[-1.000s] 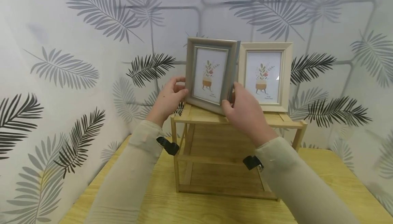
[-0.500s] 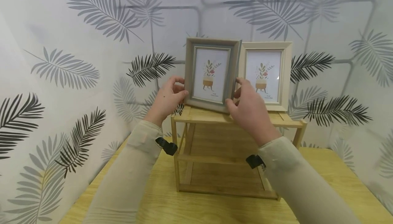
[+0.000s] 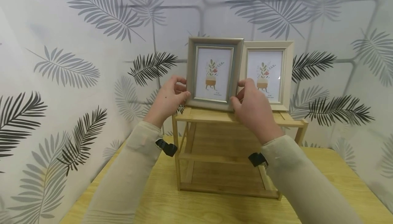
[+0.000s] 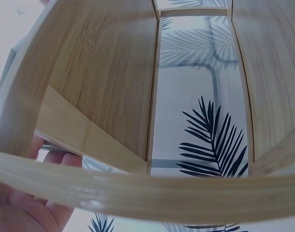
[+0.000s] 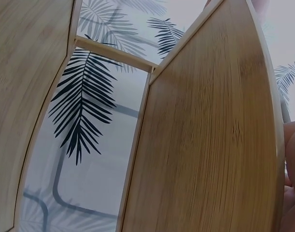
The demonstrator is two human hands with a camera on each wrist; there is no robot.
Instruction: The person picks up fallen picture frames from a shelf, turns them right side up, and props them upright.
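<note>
In the head view a taupe picture frame (image 3: 214,72) with a plant print stands nearly upright on top of the wooden shelf rack (image 3: 212,115). My left hand (image 3: 172,98) grips its lower left edge, thumb in front and fingers curled behind. At the lower right edge, my right hand (image 3: 253,104) pinches the frame between thumb and fingers. A cream picture frame (image 3: 285,77) with the same print stands just right of it, its left edge partly covered. Rack boards fill most of both wrist views; parts of my left hand (image 4: 34,210) and right hand (image 5: 294,159) show past them.
The rack stands on a yellow wood-grain table (image 3: 221,207) in a corner. Its lower tiers (image 3: 227,176) hang beneath my forearms. Close behind the frames rises a white wall (image 3: 172,29) patterned with grey and black leaves.
The taupe frame has turned to face forward, its right side swinging right and its lower edge levelling out. My right hand has shifted right with that edge; the left hand has barely moved.
</note>
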